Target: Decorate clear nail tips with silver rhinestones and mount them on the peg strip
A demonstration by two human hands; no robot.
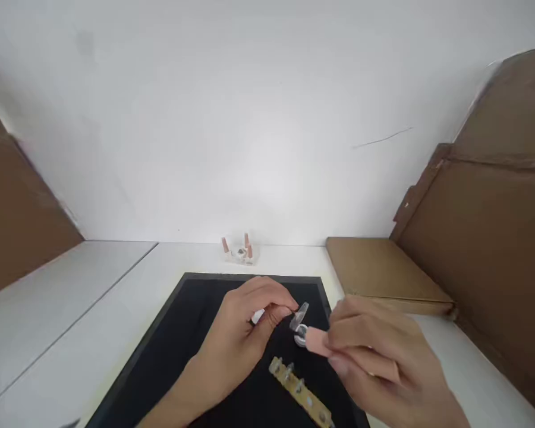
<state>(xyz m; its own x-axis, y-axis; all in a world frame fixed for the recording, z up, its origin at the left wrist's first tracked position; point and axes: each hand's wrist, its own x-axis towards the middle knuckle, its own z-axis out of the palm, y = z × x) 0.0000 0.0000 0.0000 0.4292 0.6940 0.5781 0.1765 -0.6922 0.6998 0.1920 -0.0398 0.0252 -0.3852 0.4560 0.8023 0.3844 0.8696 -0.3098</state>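
My left hand (245, 333) is closed in a pinch on a clear nail tip (299, 316) that angles up past its fingertips. A small white piece (257, 315) shows between its fingers; I cannot make out what it is. My right hand (378, 356) grips the pink cap (317, 341) of a nail polish brush. The dark end of the brush points left, close to the lower end of the nail tip; contact is unclear. Just behind it appears a white ring-shaped thing (300, 340). Below the hands lies a wooden strip (301, 392) with several clear pieces standing on it.
A black mat (196, 315) lies under the hands on the white table (111, 315). At the back stands a clear holder (241, 254) with several pink-capped items. A flat cardboard box (378, 267) is at right, beside an upright brown cardboard panel (494, 226). Another panel (18, 208) stands left.
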